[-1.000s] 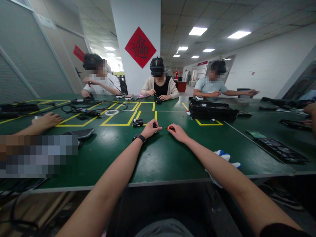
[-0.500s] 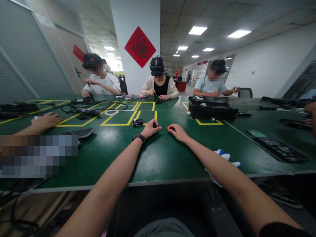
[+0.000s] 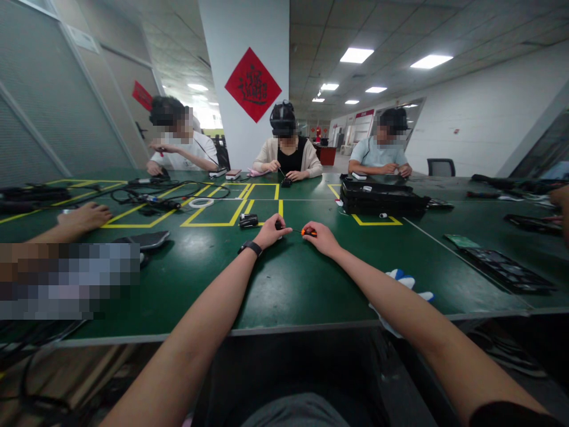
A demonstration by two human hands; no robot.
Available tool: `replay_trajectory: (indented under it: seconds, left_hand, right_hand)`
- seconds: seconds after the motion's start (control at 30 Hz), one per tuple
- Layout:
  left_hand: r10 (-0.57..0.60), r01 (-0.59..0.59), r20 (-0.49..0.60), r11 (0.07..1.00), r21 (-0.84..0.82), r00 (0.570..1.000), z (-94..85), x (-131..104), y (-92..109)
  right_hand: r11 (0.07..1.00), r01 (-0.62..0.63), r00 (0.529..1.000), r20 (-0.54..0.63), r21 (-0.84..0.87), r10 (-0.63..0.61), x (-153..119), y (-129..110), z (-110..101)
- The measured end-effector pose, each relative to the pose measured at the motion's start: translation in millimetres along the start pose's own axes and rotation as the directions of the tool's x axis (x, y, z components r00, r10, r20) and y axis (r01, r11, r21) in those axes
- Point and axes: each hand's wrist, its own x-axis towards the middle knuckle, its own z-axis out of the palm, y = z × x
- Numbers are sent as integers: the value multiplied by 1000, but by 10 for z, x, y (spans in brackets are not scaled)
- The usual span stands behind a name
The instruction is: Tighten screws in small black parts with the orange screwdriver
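A head-worn camera looks forward and downward from above the near edge of the table [image 3: 267,299]. The wide view extends from the wearer's clothing [image 3: 296,413] at the bottom margin to the ceiling [image 3: 391,26] at the top. The left hand [image 3: 269,232] and right hand [image 3: 322,238] appear near the center, at moderate range; the pillar [image 3: 244,26] stands farther off, beyond the far edge.
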Motion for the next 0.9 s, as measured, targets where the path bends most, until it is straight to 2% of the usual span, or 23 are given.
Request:
replay_trajectory:
  seconds: [0.23, 0.73, 0.9]
  left_hand:
    - [-3, 3, -1, 1000, 13, 1000, 0, 8, 2]
    - [-1, 1, 14, 1000, -5, 1000, 6, 7, -30]
    - [36, -36, 1, 999, 16, 999, 9, 15, -68]
  right_hand:
    - [999, 1, 997, -75, -43, -5, -6, -47, -33]
    - [999, -28, 994, -103, -45, 23, 5, -18, -12]
    - [998, -25, 995, -96, -50, 20, 5, -13, -11]
